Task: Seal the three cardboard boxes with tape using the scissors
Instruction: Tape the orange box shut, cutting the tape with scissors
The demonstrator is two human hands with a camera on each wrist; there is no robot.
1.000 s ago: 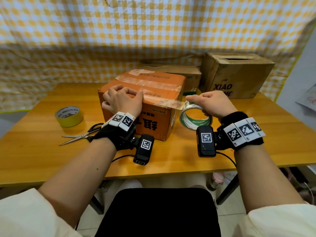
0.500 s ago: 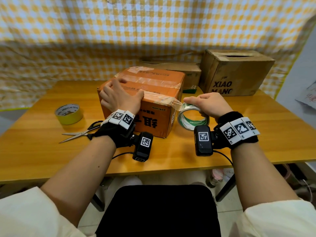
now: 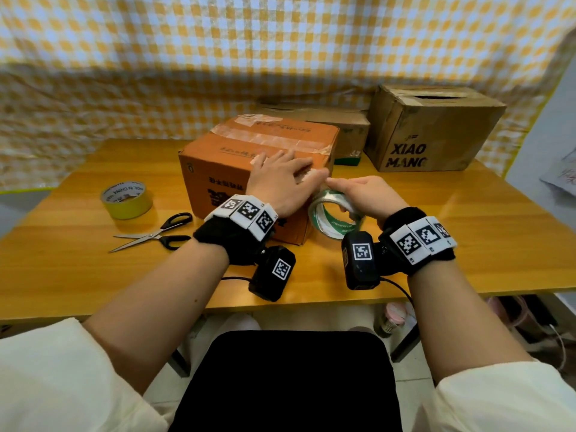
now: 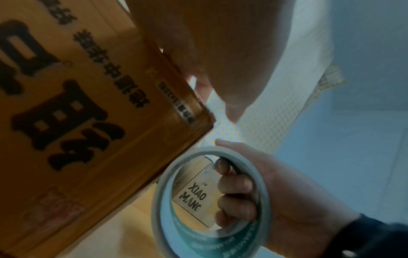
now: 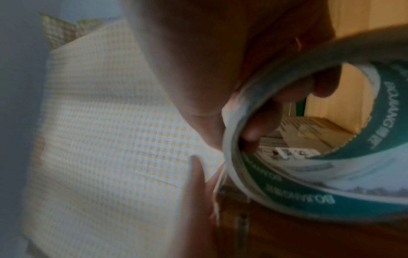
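pressing tape flat on orange box, frame centre, with open left hand; right hand grips tape roll. next: scissors, lower left, to cut.

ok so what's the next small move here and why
Probably the left hand should leave the orange cardboard box and fetch the black-handled scissors lying on the wooden table. The right hand holds the green-and-white tape roll at the box's right edge, so the tape looks ready for cutting.

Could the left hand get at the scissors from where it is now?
Probably yes. The left hand lies flat on the orange box, holding nothing, and the scissors lie uncovered on the table just left of that box.
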